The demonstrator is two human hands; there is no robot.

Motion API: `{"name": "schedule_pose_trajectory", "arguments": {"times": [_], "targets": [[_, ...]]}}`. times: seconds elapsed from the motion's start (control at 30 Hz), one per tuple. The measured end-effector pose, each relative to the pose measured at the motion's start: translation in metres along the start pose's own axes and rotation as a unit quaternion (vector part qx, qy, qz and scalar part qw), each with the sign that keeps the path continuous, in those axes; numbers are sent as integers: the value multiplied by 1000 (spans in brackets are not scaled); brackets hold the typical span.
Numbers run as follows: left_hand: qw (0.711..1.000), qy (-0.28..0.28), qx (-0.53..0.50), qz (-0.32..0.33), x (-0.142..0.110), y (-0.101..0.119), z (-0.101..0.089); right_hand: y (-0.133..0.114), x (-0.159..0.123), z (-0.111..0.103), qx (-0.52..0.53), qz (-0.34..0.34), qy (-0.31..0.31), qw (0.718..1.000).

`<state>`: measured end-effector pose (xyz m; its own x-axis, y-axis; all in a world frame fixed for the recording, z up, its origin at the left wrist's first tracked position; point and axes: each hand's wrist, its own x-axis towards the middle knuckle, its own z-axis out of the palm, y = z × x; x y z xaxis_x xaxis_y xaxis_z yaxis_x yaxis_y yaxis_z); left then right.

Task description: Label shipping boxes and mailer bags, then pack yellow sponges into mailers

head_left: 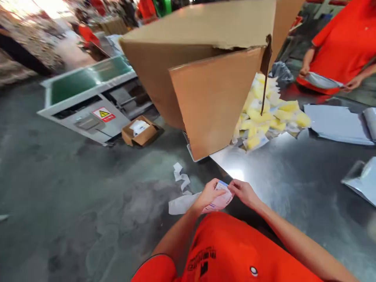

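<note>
My left hand (209, 194) is closed around a strip of printed shipping labels (222, 200), held low in front of my body. Pinched at the strip's upper right edge, the fingers of my right hand (242, 191) are close to my left one. A white length of the strip (181, 204) trails out to the left below my left wrist. Past my hands, yellow items in clear packets (261, 113) lie piled on the metal table (282, 176), partly behind the flap of a big cardboard box (217, 98).
Grey mailing bags (337, 121) lie on the table's right side. A co-worker (349, 47) in red holds a grey bag across the table. A small carton (139, 131) sits on the floor by a green-topped conveyor (88, 78). A crumpled white paper strip (181, 176) is left of my hands.
</note>
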<state>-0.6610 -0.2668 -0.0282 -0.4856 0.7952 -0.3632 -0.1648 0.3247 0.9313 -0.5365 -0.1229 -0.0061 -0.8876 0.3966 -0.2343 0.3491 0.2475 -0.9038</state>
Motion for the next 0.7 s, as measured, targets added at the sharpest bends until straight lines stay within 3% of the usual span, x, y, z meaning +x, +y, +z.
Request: {"name": "schedule_pose_trajectory", "arguments": {"times": [0.17, 0.33, 0.53, 0.7], "targets": [[993, -57, -43, -94, 19, -32, 0, 16, 15, -5, -22, 59, 40, 997], [981, -80, -43, -170, 29, -44, -7, 27, 30, -27, -104, 73, 66, 990], [984, -39, -26, -171, 73, -37, -24, 33, 63, -47, -136, 95, 115, 979], [986, -23, -13, -166, 112, -30, -41, 37, 101, -49, -170, 96, 146, 970]]}}
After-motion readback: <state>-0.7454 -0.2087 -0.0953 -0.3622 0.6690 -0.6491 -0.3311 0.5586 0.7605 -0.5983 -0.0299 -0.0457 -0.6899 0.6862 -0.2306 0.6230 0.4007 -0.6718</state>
